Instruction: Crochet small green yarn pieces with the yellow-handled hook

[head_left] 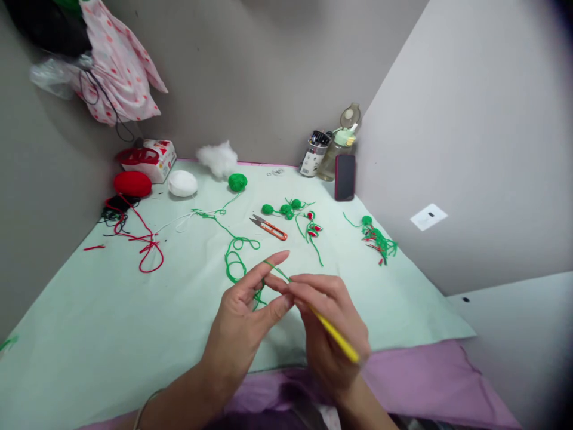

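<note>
My left hand (244, 319) has green yarn (235, 257) looped over its raised index finger, with the thumb pinched against the middle finger. Closed round a yellow-handled tool (335, 335), probably a crochet hook, my right hand (333, 316) meets the left fingertips. The tool's tip and whatever the fingertips pinch are too small to make out. From the left hand the yarn runs in loose loops over the pale green cloth to a green yarn ball (237, 182). Orange-handled snips (270, 227) lie beyond the hands, beside small green crocheted balls (286, 209).
Red yarn (133, 184), white yarn (182, 183), a box (156, 160) and stuffing (218, 159) stand at the back left. A pen holder (313, 156), bottle (330, 158) and phone (344, 177) are at the back right. Red-and-green pieces (378, 242) lie right.
</note>
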The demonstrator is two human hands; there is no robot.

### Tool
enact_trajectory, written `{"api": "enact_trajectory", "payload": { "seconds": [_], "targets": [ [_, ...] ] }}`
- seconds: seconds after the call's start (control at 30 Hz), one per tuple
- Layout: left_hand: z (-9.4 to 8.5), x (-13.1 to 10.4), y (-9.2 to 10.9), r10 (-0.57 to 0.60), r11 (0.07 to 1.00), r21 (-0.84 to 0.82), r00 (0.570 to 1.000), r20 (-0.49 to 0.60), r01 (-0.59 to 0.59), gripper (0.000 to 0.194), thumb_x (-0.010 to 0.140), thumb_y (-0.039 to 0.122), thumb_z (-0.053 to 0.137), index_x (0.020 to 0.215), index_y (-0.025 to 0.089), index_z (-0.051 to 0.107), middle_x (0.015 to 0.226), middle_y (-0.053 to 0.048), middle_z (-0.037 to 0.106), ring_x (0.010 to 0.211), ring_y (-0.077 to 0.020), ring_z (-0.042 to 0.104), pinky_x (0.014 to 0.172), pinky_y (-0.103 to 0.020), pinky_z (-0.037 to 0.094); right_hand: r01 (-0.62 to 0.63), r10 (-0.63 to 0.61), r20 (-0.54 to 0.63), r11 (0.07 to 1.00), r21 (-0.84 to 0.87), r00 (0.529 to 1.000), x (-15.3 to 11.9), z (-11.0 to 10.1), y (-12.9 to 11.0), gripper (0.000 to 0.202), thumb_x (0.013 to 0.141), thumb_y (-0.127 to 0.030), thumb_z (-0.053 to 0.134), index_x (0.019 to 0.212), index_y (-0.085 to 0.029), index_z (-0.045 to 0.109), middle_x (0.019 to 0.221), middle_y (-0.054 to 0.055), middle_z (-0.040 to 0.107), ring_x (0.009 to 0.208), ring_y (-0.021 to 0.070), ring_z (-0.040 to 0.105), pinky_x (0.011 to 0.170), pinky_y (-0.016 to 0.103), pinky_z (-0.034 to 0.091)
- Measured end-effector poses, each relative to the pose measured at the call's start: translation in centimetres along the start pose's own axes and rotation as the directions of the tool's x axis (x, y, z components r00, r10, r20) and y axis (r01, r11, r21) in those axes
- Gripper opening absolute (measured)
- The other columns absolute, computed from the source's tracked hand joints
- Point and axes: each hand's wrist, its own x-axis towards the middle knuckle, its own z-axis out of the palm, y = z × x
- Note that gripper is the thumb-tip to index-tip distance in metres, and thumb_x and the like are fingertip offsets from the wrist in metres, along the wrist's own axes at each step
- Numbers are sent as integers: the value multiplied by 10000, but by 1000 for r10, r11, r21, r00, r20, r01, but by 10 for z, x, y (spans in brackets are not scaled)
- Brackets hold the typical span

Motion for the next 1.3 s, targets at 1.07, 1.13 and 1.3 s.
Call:
{"api": "enact_trajectory", "payload": {
  "seconds": [1.07, 1.13, 1.3],
  "targets": [
    [-7, 1, 6, 66, 977, 203, 998, -4, -64, 225, 844, 357, 873, 1069, 365, 865, 803, 32, 691, 839, -164, 564, 837, -290, 418, 11, -37, 127, 980, 200, 991, 1, -23, 3, 262, 1025, -76, 542, 1173, -192, 724, 997, 81, 784, 932, 217, 745, 778, 373, 604],
    [-7, 2, 6, 88, 971, 226, 996, -22, -81, 215, 837, 355, 878, 1051, 367, 870, 794, 36, 693, 822, -159, 560, 825, -288, 413, 84, -103, 127, 985, 151, 987, -1, -23, 4, 279, 1014, -68, 552, 1203, -189, 718, 1023, 93, 793, 948, 222, 751, 762, 369, 616],
    [-8, 4, 4, 74, 973, 220, 997, -11, -70, 207, 848, 379, 875, 1055, 376, 868, 796, 44, 696, 796, -147, 545, 800, -277, 412, -6, -3, 36, 969, 248, 999, -1, -20, 3, 271, 1041, -95, 526, 1175, -216, 729, 1009, 82, 796, 901, 224, 736, 732, 390, 605]
  ]
}}
